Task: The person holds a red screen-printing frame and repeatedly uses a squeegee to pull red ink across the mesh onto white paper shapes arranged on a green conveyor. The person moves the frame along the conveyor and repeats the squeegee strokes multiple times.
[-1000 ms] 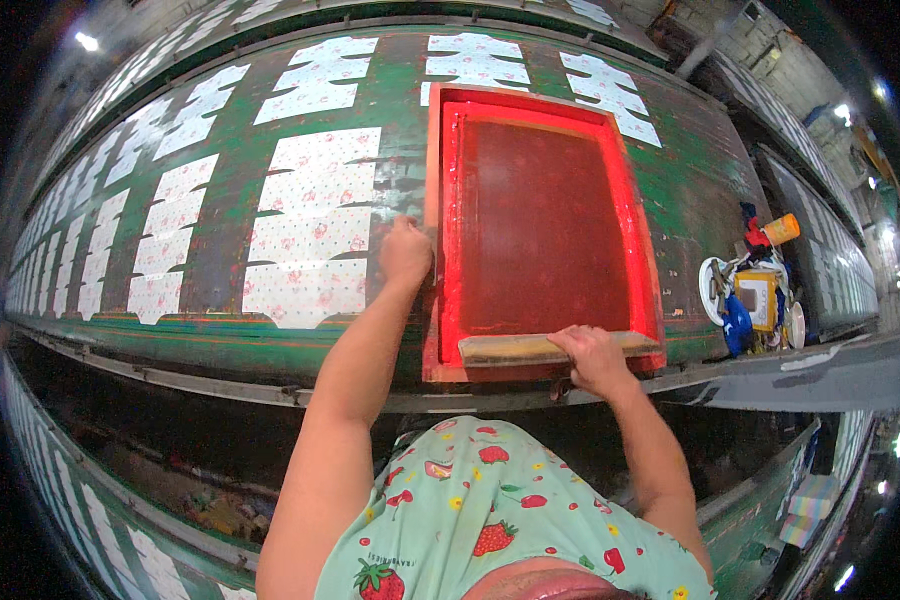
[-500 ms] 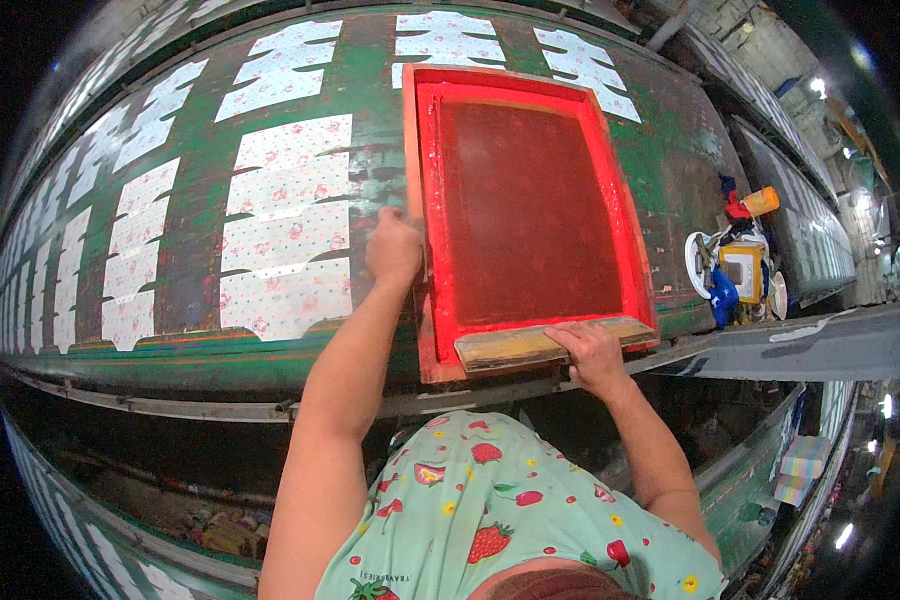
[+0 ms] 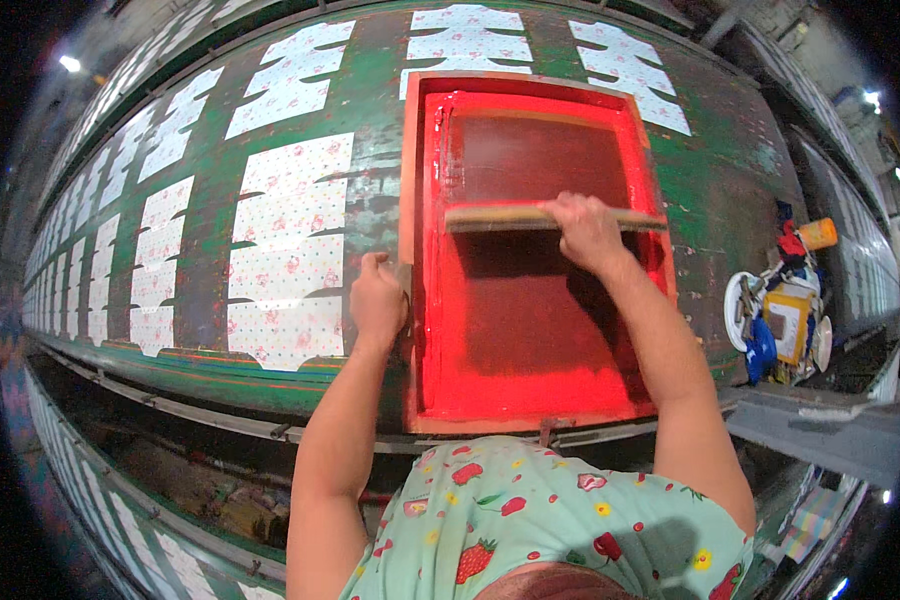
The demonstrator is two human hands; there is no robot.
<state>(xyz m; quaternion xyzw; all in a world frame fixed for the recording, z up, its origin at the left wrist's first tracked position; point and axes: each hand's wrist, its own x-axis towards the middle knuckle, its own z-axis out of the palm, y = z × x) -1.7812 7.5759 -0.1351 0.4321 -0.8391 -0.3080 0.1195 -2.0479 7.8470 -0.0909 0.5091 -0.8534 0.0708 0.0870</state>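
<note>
A wooden screen-printing frame (image 3: 407, 190), coated in red ink along its inner edges, lies on the green table in front of me. My right hand (image 3: 585, 232) grips a wooden squeegee (image 3: 500, 217) that spans the mesh, about midway between the far and near ends. Below the squeegee the mesh (image 3: 545, 325) is dark red with a shadow on it; brighter ink collects near the front. My left hand (image 3: 378, 303) is closed at the frame's left outer side, fingers curled against its edge. Left of it lie white printed fabric pieces (image 3: 288, 240) with small dots and pink flowers.
More printed pieces (image 3: 467, 42) lie in rows along the far side and left of the green table (image 3: 200, 280). A metal rail (image 3: 220, 425) follows its near edge. At right sit an orange container (image 3: 818, 234), a yellow-edged box (image 3: 792, 325) and a blue cloth (image 3: 761, 350).
My right hand has carried the squeegee from the frame's near end to mid-screen. Red ink now shows brighter across the near mesh. My left hand stays at the frame's left side. The view shifted slightly.
</note>
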